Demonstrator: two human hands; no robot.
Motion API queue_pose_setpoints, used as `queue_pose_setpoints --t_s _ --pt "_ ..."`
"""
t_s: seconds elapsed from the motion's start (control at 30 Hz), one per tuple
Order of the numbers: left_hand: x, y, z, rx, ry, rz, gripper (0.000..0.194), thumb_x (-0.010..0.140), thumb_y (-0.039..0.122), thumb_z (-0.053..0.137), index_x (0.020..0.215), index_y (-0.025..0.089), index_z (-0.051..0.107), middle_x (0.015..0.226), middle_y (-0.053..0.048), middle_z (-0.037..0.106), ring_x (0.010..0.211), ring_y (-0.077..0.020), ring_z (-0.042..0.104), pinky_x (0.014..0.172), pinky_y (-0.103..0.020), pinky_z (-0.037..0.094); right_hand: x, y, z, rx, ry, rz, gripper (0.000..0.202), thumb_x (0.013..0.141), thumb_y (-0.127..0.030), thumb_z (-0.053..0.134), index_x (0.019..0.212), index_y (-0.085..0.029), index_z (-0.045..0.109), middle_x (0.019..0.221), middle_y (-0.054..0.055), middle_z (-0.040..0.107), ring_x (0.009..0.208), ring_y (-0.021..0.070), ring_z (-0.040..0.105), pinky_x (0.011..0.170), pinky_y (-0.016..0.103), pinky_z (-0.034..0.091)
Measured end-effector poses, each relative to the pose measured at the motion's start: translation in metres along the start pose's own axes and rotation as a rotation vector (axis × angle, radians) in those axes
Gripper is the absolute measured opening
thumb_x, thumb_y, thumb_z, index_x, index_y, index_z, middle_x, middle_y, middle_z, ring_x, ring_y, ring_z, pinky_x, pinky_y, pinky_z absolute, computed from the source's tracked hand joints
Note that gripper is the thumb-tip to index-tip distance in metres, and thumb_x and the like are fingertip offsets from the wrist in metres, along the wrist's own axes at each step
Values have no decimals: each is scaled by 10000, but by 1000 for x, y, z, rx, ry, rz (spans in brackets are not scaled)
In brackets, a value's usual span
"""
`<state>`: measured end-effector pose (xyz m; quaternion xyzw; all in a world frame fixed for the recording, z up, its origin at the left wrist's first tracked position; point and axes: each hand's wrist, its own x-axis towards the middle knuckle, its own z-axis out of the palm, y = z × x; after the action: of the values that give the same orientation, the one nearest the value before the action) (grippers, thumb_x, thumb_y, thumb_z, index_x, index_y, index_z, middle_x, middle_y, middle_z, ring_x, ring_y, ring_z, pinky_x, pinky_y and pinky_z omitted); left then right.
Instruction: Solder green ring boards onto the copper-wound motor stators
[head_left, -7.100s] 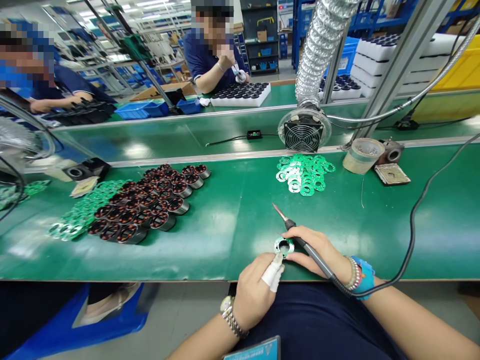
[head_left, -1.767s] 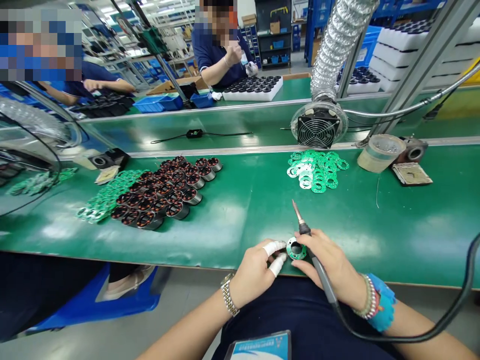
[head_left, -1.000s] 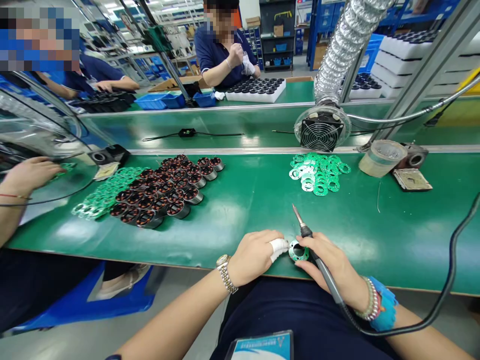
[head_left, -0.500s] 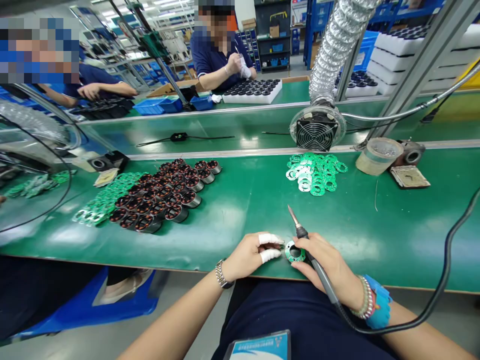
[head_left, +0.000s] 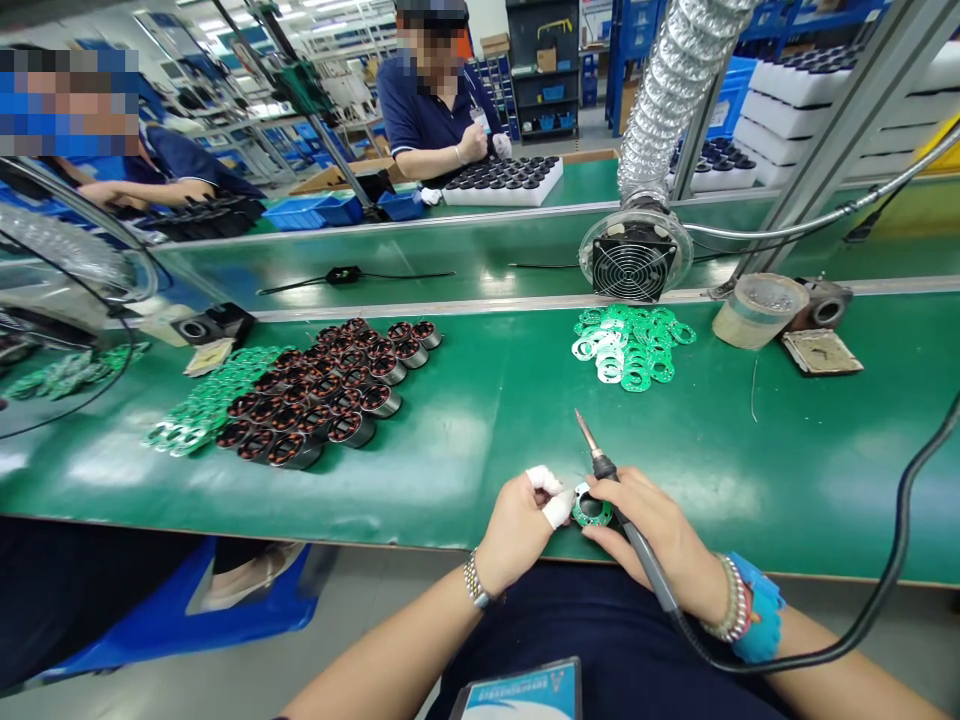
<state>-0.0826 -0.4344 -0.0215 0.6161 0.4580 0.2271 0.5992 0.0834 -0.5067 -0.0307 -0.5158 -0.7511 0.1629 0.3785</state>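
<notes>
A green ring-shaped circuit board [head_left: 592, 508] lies near the front edge of the green bench, between my hands. My right hand [head_left: 656, 530] holds a soldering iron [head_left: 645, 560], its metal tip pointing up and away, while thumb and fingers rest at the ring's right side. At the ring's left edge my left hand [head_left: 525, 525] is closed, with white tape on its thumb and forefinger pressed together; what they pinch is too small to make out. Beyond, a pile of green ring boards [head_left: 636, 345] lies below a round fan [head_left: 634, 265].
Rows of copper-wound motor cores [head_left: 322, 395] stand left, beside more green boards [head_left: 217, 395]. A tub [head_left: 757, 308], an iron stand [head_left: 825, 303] and a sponge tray [head_left: 823, 352] are back right. The iron's black cable loops right. Two people work across the bench.
My left hand has moved right to the ring's edge, and its taped fingers have come together. My right hand and the iron have hardly moved.
</notes>
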Motion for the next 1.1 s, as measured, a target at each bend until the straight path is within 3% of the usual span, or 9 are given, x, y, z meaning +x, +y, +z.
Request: queue_pose_setpoints --t_s 0.13,0.3,0.47,0.57,0.73,0.93,1.0,1.1 --pt "-6 1 -14 24 -149 -28 218 773 335 567 702 130 593 623 -23 613 579 -114 546 583 -227 444 1 -1 -2 -26 -2 -8 270 841 -215 555 1097 -189 471 916 81 584 813 199 510 715 339 465" --pt "15 -2 -36 7 -300 112 192 768 310 598 840 136 638 725 -33 638 652 -125 571 631 -238 464 2 -2 -3 -44 14 -8 259 850 -233 536 1100 -190 488 890 77 590 796 193 529 703 332 471" --pt "37 1 -39 101 -495 249 146 752 274 628 786 144 686 778 -45 653 716 -136 588 690 -246 466 0 -1 -2 -36 5 3 273 847 -239 547 1108 -190 484 879 69 574 793 193 512 700 332 462" --pt "42 3 -39 69 -556 245 129 737 265 644 756 142 675 751 -36 642 691 -124 577 678 -239 462 0 -1 -2 -22 2 11 295 845 -231 553 1126 -192 470 870 63 561 783 191 495 693 333 455" --pt "35 5 -29 -53 -486 125 127 677 235 686 690 134 609 654 7 587 597 -90 525 603 -211 431 0 0 -2 -16 -9 10 295 842 -223 557 1121 -191 468 891 72 559 795 195 490 700 337 452" --pt "15 8 0 -165 -194 -3 186 643 194 693 652 139 516 636 24 547 581 -74 494 572 -195 409 1 -2 -2 -9 11 -2 272 842 -216 551 1103 -194 477 889 71 567 786 191 497 687 329 459" --pt "10 8 3 -201 -137 -25 197 647 196 699 735 144 531 624 43 508 560 -68 473 540 -189 407 2 -2 -2 -2 19 -6 278 840 -213 553 1107 -195 477 892 69 574 786 191 502 688 328 461" --pt "7 7 -1 -311 -178 -90 314 696 274 681 936 162 511 643 53 500 538 -72 498 532 -205 436 2 -2 -2 6 18 -5 293 839 -220 558 1120 -195 477 903 68 585 802 194 515 707 334 465"
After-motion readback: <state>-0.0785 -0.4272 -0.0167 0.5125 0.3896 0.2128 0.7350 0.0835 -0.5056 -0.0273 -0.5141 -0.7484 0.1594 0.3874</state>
